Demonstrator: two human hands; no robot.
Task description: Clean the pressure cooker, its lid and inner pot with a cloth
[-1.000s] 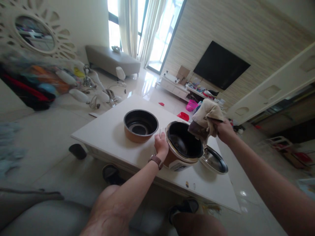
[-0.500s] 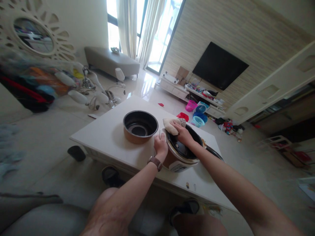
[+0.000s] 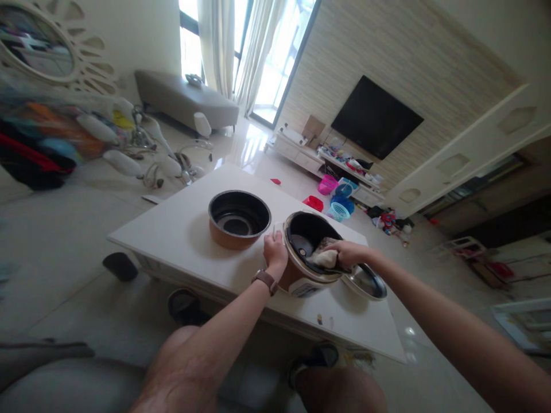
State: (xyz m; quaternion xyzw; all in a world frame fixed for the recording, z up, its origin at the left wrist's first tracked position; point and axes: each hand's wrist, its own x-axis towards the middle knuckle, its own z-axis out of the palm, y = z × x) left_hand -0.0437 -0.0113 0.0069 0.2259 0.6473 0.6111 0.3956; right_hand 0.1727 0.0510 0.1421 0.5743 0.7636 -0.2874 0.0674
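A brown and cream rice cooker with a black inside stands uncovered on the white table. My left hand is closed on the pale handle at its left side. In my right hand is a bunched, light-coloured cloth, pressed inside the cooker near its right wall. To the left stands a round pot, black within and brown outside, with nothing in it. The cooker's detached lid lies to the right, partly hidden behind my right forearm.
Two small items lie near the table's front edge. Beyond the table, coloured baskets stand on the floor before a low TV cabinet. A lamp with several white shades lies at the left. A grey bench is by the window.
My right hand has moved the cloth from the cooker's far left rim across to the right, down inside it. My left hand stays on the handle. The view has shifted slightly.
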